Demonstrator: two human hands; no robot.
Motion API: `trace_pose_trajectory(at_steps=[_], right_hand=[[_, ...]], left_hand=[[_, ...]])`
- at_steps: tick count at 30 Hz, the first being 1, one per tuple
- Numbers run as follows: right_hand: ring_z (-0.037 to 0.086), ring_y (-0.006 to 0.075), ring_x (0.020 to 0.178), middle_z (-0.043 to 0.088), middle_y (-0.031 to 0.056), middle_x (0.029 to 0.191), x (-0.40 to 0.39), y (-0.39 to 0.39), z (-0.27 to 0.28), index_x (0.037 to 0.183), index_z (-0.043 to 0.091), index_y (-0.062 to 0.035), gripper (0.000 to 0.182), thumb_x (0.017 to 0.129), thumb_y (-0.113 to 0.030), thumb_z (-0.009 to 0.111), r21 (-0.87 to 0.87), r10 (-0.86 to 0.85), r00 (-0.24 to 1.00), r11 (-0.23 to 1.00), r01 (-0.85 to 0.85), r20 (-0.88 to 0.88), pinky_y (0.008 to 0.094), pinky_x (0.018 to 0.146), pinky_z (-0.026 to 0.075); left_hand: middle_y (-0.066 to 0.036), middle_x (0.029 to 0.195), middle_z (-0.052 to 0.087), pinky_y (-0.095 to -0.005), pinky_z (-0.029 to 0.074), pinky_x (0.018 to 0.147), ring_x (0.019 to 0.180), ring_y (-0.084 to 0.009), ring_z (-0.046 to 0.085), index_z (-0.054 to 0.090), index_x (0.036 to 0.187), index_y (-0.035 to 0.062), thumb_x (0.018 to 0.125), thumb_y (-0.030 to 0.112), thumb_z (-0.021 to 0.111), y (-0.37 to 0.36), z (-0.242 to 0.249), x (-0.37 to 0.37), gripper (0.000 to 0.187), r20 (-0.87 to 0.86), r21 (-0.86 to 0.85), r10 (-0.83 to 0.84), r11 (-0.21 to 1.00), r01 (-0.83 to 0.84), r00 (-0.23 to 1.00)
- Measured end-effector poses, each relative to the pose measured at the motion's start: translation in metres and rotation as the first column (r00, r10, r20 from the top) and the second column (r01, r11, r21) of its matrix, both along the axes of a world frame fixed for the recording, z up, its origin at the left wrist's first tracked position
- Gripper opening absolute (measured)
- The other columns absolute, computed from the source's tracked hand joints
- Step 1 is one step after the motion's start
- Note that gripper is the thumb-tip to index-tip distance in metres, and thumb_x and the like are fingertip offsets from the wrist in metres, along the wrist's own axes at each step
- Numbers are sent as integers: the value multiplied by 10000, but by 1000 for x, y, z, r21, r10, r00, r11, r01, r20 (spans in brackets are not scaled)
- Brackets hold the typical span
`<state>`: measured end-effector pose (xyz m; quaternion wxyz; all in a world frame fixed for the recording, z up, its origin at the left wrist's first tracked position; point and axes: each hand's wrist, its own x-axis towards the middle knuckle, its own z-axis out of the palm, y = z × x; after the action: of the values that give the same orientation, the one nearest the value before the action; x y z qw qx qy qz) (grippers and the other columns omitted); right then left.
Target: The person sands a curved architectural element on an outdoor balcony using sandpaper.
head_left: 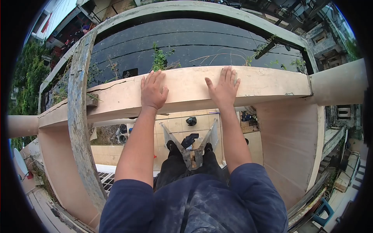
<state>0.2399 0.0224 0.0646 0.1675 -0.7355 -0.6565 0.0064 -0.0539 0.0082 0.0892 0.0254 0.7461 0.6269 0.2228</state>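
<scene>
My left hand [153, 90] lies flat on the pale peach-painted beam [272, 82], its fingers reaching toward the far edge. To its right my right hand [224, 87] rests on the same beam, fingers and thumb spread. Neither hand holds anything. A dark crack runs along the beam's top left of my left hand. Below me, between my legs, stands a stepladder [168, 134] with its legs apart on a tiled floor [175, 120] far down.
A weathered wooden plank [77, 93] crosses the beam at left. Beyond lies a dark, lined surface [186, 37] inside a pale concrete frame, with a green plant [159, 58] at the beam's edge. A black bag [191, 121] sits on the floor below.
</scene>
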Motion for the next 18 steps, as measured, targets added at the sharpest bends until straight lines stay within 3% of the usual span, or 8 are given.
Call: trace_pose_trajectory(at_steps=[3, 5, 7, 10, 12, 15, 17, 18], right_hand=[[170, 362, 1656, 252, 230, 1756, -52, -17, 26, 1679, 244, 47, 1178, 948, -848, 471, -75, 212, 973, 976, -206, 85, 600, 1328, 71], [206, 344, 1648, 280, 229, 1744, -82, -34, 16, 1657, 308, 49, 1189, 918, -863, 498, -56, 512, 859, 857, -512, -7, 561, 1339, 89], [233, 336, 1641, 299, 199, 1745, -85, -40, 19, 1655, 330, 25, 1125, 941, -825, 511, -37, 629, 776, 775, -631, -54, 542, 1338, 119], [247, 331, 1637, 314, 172, 1746, -49, -26, 24, 1657, 341, 4, 1040, 984, -774, 498, -81, 459, 888, 887, -455, 35, 540, 1331, 148], [197, 338, 1651, 266, 171, 1768, -4, -3, 11, 1675, 309, -1, 1052, 999, -799, 429, -65, 173, 979, 984, -167, 110, 590, 1320, 122], [137, 379, 1659, 210, 243, 1768, 22, 14, 2, 1667, 273, 58, 1113, 994, -817, 417, -50, -30, 992, 998, 36, 119, 595, 1322, 86], [128, 395, 1657, 213, 271, 1756, -20, 8, 15, 1654, 284, 81, 1156, 971, -839, 433, -82, 111, 988, 991, -102, 110, 590, 1324, 99], [133, 390, 1658, 213, 260, 1759, -46, 2, 18, 1660, 271, 74, 1163, 964, -842, 440, -97, 282, 956, 957, -274, 82, 574, 1329, 96]], left_hand=[[-81, 1563, 575, -523, 279, 1285, 1512, -317, 454, 628, 1455, 129, 992, 292, 605, -2, -4, 2, 491, 47, -24, 31, 999, -30, 998], [-75, 1573, 566, -516, 285, 1280, 1517, -309, 447, 620, 1464, 128, 1015, 309, 589, 7, -4, 1, 485, 59, -23, 52, 998, -50, 997], [-75, 1569, 570, -505, 297, 1274, 1511, -310, 455, 620, 1468, 131, 1039, 312, 583, 4, -4, -1, 467, 50, -18, 35, 999, -35, 998], [-70, 1565, 576, -511, 295, 1275, 1520, -303, 449, 633, 1451, 132, 1026, 309, 597, 2, -2, 1, 461, 54, -25, 37, 999, -35, 998], [-69, 1561, 580, -513, 295, 1275, 1521, -300, 448, 636, 1448, 133, 1023, 309, 603, 1, -2, 2, 461, 52, -39, 55, 998, -53, 997], [-68, 1555, 588, -521, 292, 1276, 1523, -291, 447, 638, 1443, 134, 1016, 317, 614, 1, -1, 2, 465, 52, -55, 75, 996, -72, 996], [-68, 1559, 585, -514, 294, 1276, 1524, -291, 447, 614, 1476, 140, 1024, 323, 607, 2, -2, 2, 488, 55, -57, 73, 996, -70, 996], [-68, 1559, 585, -514, 294, 1276, 1524, -291, 447, 614, 1476, 140, 1024, 323, 607, 2, -2, 4, 488, 61, -53, 81, 996, -78, 995]])
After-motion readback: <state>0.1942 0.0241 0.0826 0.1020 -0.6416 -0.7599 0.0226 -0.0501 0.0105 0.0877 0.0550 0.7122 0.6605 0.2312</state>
